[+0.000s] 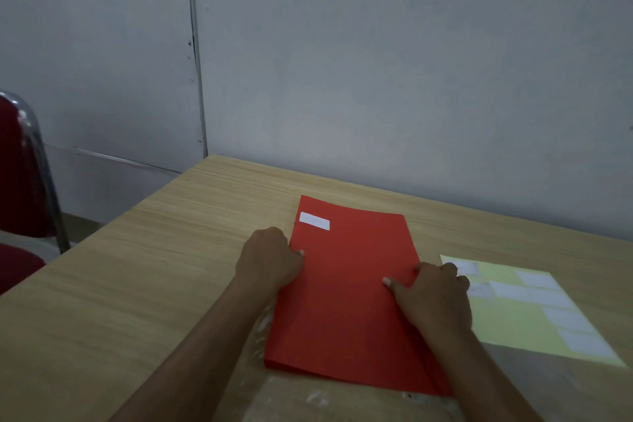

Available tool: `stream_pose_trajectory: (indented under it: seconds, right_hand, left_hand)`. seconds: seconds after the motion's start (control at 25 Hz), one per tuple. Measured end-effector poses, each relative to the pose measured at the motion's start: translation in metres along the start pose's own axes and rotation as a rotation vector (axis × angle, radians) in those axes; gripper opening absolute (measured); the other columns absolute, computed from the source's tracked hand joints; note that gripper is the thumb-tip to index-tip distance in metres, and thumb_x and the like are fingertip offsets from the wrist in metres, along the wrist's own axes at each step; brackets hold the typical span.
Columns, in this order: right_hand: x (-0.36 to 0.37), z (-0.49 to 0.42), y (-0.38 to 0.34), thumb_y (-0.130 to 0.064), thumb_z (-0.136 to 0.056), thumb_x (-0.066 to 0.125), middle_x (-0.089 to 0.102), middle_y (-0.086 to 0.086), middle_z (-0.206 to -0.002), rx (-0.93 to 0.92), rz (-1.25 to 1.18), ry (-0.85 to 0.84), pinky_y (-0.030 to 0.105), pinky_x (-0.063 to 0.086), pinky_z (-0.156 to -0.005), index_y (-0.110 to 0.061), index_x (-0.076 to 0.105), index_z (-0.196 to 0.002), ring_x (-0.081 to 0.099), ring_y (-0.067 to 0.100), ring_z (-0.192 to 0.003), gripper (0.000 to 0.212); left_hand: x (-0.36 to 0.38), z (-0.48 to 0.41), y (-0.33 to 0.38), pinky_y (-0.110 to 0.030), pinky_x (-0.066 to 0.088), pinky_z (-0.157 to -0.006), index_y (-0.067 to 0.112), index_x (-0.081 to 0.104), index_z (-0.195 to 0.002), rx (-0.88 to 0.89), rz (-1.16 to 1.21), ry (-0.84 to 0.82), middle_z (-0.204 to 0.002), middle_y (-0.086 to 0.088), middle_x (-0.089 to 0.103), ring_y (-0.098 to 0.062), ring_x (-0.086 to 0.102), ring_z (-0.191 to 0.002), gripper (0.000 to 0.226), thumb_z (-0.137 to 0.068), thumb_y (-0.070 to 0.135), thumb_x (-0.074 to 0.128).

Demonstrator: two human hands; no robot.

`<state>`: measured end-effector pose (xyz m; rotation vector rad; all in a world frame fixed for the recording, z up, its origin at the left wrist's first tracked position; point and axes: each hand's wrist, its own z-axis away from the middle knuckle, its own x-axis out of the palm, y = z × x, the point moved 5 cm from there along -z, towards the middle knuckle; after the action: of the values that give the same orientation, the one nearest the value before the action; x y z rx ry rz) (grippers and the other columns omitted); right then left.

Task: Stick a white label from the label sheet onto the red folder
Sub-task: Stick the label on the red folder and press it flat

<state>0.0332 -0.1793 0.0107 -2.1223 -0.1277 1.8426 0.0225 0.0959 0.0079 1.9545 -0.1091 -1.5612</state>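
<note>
Red folder (pixel 346 291) lies flat mid-table, a white label (pixel 314 221) already stuck near its 11 o'clock corner; it looks like thin, light, bendable card, best held at its long edges. Left hand (pixel 270 259) pinches the 9 o'clock edge, right hand (pixel 433 298) clamps the 3 o'clock edge, thumbs on top. Label sheet (pixel 534 312) lies just beside at 3 o'clock; bare table (pixel 137 267) offers room toward 9 o'clock, a wall (pixel 376 79) close at 12.
</note>
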Motion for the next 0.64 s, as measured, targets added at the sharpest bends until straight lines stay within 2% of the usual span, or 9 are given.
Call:
stream_pose_trajectory:
  seconds: [0.08,0.24,0.4,0.64]
  right_hand:
    - [-0.001,0.002,-0.003,-0.062,-0.079,0.066,0.046,0.018,-0.125,0.013,-0.042,-0.020,0.042,0.044,-0.090,-0.015,0.060,-0.124,0.044,0.039,-0.121,0.065]
    - [0.002,0.000,-0.011,-0.056,-0.079,0.071,0.048,0.018,-0.128,0.010,-0.123,-0.024,0.041,0.040,-0.098,-0.019,0.062,-0.127,0.048,0.039,-0.120,0.062]
    - [0.012,-0.007,-0.029,-0.059,-0.079,0.069,0.048,0.016,-0.125,-0.021,-0.148,0.002,0.039,0.041,-0.095,-0.019,0.066,-0.124,0.050,0.036,-0.116,0.061]
    - [0.041,-0.033,-0.091,-0.058,-0.081,0.067,0.045,0.015,-0.122,-0.100,-0.191,0.056,0.039,0.042,-0.094,-0.017,0.068,-0.122,0.044,0.036,-0.115,0.059]
  left_hand:
    - [0.002,0.009,0.000,-0.033,0.048,-0.078,0.005,0.069,-0.092,0.007,0.024,0.008,-0.100,-0.014,0.071,-0.031,0.066,-0.101,0.035,-0.084,0.039,0.065]
    - [0.002,0.007,-0.002,-0.033,0.047,-0.075,0.005,0.069,-0.091,0.005,0.036,0.060,-0.096,-0.013,0.070,-0.031,0.066,-0.097,0.033,-0.085,0.037,0.066]
    - [-0.002,-0.011,-0.011,-0.037,0.051,-0.088,0.004,0.070,-0.109,0.018,0.065,0.129,-0.110,-0.014,0.070,-0.031,0.064,-0.107,0.037,-0.087,0.033,0.067]
    - [-0.020,-0.060,-0.050,-0.037,0.050,-0.090,0.004,0.070,-0.117,-0.024,0.101,0.226,-0.114,-0.016,0.071,-0.032,0.064,-0.109,0.038,-0.088,0.029,0.067]
